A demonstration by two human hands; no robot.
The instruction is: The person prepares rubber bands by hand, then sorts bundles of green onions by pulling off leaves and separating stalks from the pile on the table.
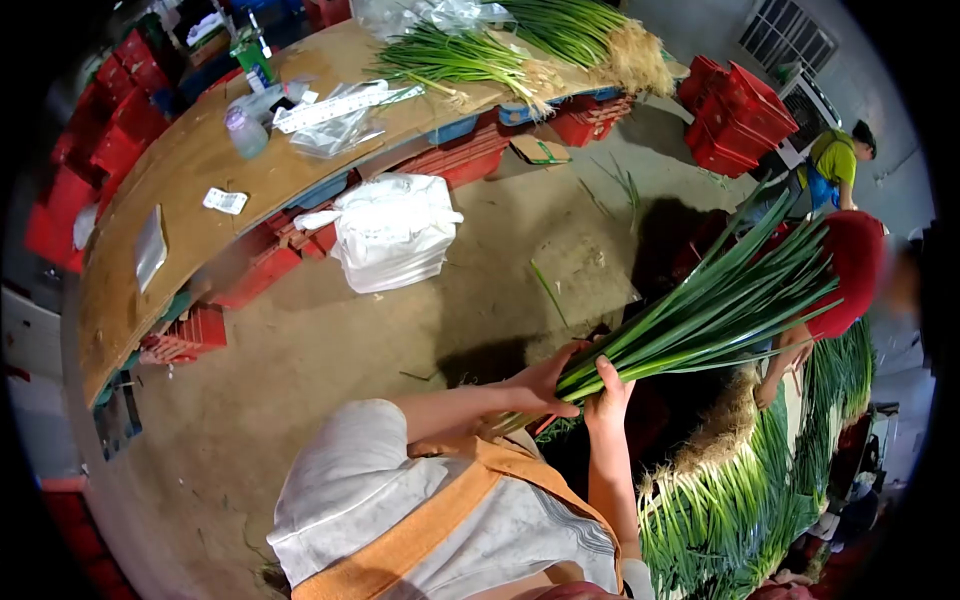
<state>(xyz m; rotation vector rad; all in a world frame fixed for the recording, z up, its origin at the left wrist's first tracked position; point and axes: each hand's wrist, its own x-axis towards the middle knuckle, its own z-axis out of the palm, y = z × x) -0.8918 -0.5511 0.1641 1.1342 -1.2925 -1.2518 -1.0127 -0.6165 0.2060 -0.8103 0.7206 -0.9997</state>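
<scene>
So, scallions (705,300) btwn L hand (548,384) & R hand (606,398).

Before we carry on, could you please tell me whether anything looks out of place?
Yes: a few loose green leaves lie on the floor, apart from the held bunch, so they look dropped.
</scene>
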